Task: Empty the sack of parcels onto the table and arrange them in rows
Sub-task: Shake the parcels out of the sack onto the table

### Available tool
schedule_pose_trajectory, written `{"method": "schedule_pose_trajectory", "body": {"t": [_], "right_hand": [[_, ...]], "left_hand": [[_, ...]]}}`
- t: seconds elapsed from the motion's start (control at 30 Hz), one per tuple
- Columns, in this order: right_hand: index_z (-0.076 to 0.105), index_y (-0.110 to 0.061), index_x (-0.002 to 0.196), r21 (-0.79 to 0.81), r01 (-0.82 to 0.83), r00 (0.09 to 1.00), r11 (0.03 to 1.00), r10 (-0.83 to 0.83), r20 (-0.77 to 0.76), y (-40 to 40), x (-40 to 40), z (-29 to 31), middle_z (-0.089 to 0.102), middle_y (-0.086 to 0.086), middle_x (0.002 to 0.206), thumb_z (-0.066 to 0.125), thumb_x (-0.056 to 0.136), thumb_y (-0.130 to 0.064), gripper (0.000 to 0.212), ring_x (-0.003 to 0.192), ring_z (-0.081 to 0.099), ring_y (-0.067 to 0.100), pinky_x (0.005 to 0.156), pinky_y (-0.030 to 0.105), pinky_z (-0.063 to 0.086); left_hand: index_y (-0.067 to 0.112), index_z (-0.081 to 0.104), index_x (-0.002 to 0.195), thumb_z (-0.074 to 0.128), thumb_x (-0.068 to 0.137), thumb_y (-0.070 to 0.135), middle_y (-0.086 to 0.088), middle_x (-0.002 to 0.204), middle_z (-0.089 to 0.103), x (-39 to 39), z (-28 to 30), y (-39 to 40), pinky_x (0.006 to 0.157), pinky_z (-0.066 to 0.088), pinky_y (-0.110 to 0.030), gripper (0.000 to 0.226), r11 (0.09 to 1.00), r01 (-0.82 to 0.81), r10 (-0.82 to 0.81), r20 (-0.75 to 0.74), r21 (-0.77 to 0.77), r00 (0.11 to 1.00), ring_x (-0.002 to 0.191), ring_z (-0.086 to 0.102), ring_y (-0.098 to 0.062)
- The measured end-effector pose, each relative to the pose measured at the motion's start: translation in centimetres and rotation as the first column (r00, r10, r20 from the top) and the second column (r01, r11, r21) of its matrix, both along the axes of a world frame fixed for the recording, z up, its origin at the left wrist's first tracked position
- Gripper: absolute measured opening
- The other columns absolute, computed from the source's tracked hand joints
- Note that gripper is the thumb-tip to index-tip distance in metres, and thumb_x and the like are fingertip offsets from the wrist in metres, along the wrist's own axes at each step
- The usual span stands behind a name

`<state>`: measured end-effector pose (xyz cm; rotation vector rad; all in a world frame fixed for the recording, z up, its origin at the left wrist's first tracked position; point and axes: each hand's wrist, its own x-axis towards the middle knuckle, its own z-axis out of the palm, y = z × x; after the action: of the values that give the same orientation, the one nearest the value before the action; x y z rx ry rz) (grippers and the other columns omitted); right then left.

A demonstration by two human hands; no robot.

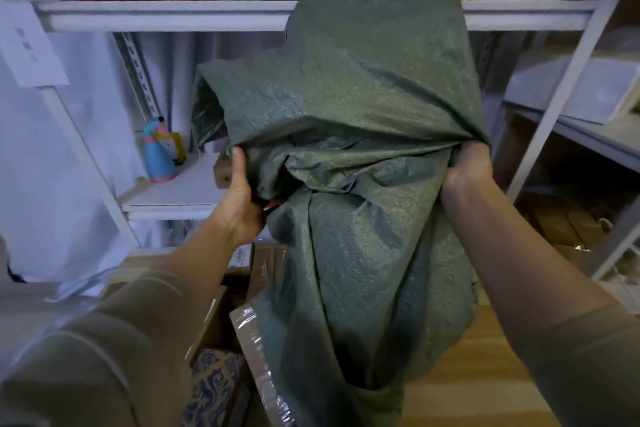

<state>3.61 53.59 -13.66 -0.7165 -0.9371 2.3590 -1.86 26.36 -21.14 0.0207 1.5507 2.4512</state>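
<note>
While parcels already lie heaped at the near left, the left hand grips the green sack with fingers curled into its cloth. The sack hangs mid-scene over the wooden table; the right hand clutches its right fold. Emptying seems underway; next, shake it clear.

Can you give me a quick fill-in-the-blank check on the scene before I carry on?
1. Both hands grip a woven plastic sack coloured ___.
2. The left hand holds the sack's ___ side.
3. The blue spray bottle stands on a white ___.
4. Below the sack, by the left forearm, lie cardboard ___.

Missing words: green; left; shelf; parcels
</note>
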Motion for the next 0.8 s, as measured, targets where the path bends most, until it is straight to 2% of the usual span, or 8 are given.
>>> {"method": "schedule_pose_trajectory", "body": {"t": [0.1,0.17,0.27,0.37,0.47,0.57,0.67,0.8], "right_hand": [[0.056,-0.008,0.133,-0.069,0.018,0.999,0.997,-0.021,-0.044,0.4,-0.3,0.3,0.06,0.012,0.133,0.035,0.103,-0.017,0.037,0.119,0.058,0.031,0.105,0.039,0.048],[0.058,-0.008,0.125,-0.02,0.024,1.0,1.0,-0.024,0.004,0.4,0.4,0.6,0.064,0.009,0.118,0.036,0.103,-0.018,0.033,0.102,0.062,0.027,0.091,0.035,0.055],[0.059,-0.014,0.106,0.004,-0.06,0.994,0.998,0.06,-0.086,0.6,1.2,1.0,0.06,0.003,0.094,0.032,0.106,-0.022,0.028,0.079,0.057,0.019,0.056,0.021,0.05],[0.056,-0.017,0.085,0.032,-0.065,0.99,0.997,0.068,-0.123,1.1,1.5,2.1,0.057,0.002,0.086,0.03,0.108,-0.024,0.035,0.073,0.054,0.016,0.04,0.014,0.044],[0.058,-0.018,0.084,0.054,-0.084,0.987,0.995,0.091,-0.135,1.5,1.6,2.3,0.059,0.002,0.085,0.034,0.107,-0.031,0.036,0.074,0.055,0.016,0.04,0.015,0.044],[0.06,-0.018,0.086,0.089,-0.131,0.978,0.987,0.143,-0.15,2.0,1.7,2.5,0.061,0.001,0.088,0.038,0.106,-0.038,0.035,0.076,0.058,0.017,0.046,0.019,0.048],[0.061,-0.017,0.093,0.133,-0.182,0.961,0.974,0.204,-0.186,2.7,1.7,3.0,0.063,0.004,0.097,0.037,0.106,-0.036,0.033,0.082,0.06,0.019,0.054,0.022,0.051],[0.06,-0.015,0.092,0.238,-0.145,0.957,0.961,0.196,-0.211,3.6,1.9,3.9,0.062,0.003,0.091,0.042,0.106,-0.027,0.026,0.078,0.06,0.016,0.05,0.018,0.05]], "left_hand": [[0.023,0.055,0.139,0.031,0.078,0.087,-0.011,0.136,0.06,-0.9,0.0,0.5,0.111,0.039,-0.049,0.092,0.967,0.052,-0.042,-0.047,0.248,0.998,0.127,0.056,-0.032],[0.024,0.05,0.143,0.032,0.079,0.085,-0.013,0.142,0.055,-1.3,0.5,0.7,0.113,0.034,-0.053,0.09,0.928,0.108,-0.093,-0.059,0.357,0.994,0.131,0.05,-0.037],[0.024,0.055,0.14,0.043,0.077,0.083,-0.013,0.141,0.055,-2.1,1.8,1.6,0.112,0.036,-0.053,0.087,0.944,0.167,-0.166,-0.031,0.284,0.986,0.131,0.05,-0.037],[0.025,0.062,0.133,0.052,0.065,0.086,-0.011,0.136,0.06,-2.7,3.1,2.1,0.102,0.046,-0.045,0.092,0.976,0.142,-0.151,0.043,0.162,0.988,0.124,0.056,-0.031],[0.022,0.062,0.125,0.068,0.041,0.084,-0.007,0.13,0.056,-3.0,4.2,2.2,0.071,0.034,-0.031,0.104,0.979,0.172,-0.175,0.021,0.111,0.984,0.104,0.048,-0.025],[0.027,0.057,0.124,0.07,0.046,0.077,-0.012,0.127,0.051,-3.3,5.5,3.1,0.073,0.018,-0.036,0.093,0.947,0.261,-0.249,-0.083,0.187,0.965,0.1,0.045,-0.028],[0.022,0.056,0.114,0.05,0.065,0.08,-0.009,0.102,0.054,-2.9,6.8,4.0,0.066,0.009,-0.036,0.076,0.947,0.275,-0.251,-0.147,0.169,0.957,0.072,0.043,-0.023],[0.021,0.062,0.116,0.06,0.052,0.078,-0.011,0.117,0.053,-2.7,8.5,4.8,0.073,0.01,-0.035,0.085,0.944,0.287,-0.255,-0.195,0.16,0.947,0.087,0.042,-0.024]]}}
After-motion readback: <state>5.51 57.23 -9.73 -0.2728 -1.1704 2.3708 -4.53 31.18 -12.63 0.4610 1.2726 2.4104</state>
